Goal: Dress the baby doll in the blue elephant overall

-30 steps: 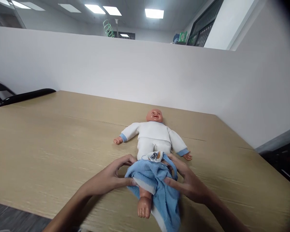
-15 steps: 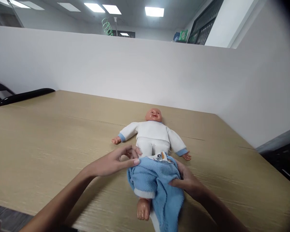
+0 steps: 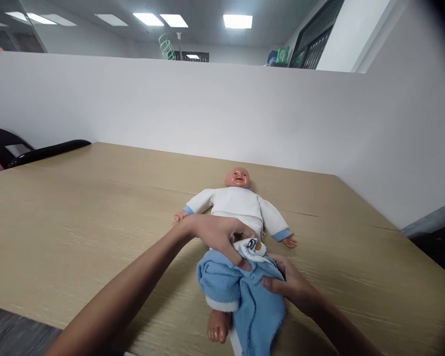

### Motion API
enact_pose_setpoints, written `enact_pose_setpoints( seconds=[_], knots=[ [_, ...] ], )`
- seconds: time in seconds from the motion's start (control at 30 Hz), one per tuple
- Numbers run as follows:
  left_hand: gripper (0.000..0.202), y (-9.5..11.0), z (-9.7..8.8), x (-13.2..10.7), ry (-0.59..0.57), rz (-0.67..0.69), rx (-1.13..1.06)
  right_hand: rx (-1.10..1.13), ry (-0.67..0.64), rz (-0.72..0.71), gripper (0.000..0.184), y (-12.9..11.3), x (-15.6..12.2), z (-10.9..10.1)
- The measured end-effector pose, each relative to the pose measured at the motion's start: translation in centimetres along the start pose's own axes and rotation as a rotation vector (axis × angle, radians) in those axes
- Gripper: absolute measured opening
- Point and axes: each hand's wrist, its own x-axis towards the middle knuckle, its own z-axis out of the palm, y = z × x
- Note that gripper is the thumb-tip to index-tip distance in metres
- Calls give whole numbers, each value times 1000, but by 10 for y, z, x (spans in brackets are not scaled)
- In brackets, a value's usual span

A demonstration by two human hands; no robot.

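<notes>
Blue fleece trousers (image 3: 226,287), on white-suited plastic baby doll (image 3: 241,203): your left hand (image 3: 217,235) pinches the waistband, your right hand (image 3: 286,283) grips the side cloth; lift both sides evenly.

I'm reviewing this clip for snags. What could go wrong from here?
1. Only one bare foot shows below the blue trousers. The other trouser leg hangs limp, so a leg may be bunched inside.
2. The left hand pinches the waistband while the doll lies loose on the table, so it may slide.
3. The right hand bunches fabric in its grip, which could twist the trousers.
</notes>
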Motion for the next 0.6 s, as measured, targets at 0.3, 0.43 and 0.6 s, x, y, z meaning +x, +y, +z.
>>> enact_pose_setpoints(
  seconds=[0.3, 0.43, 0.6],
  knots=[
    [42, -18, 9, 18, -176, 17, -454, 205, -10, 112, 47, -19, -16, -10],
    [35, -23, 9, 16, -258, -21, -396, 190, -18, 95, 40, -25, -12, -8],
    [31, -28, 10, 16, -322, 18, -362, -106, -384, 177, 42, -38, -15, -8]
  ],
)
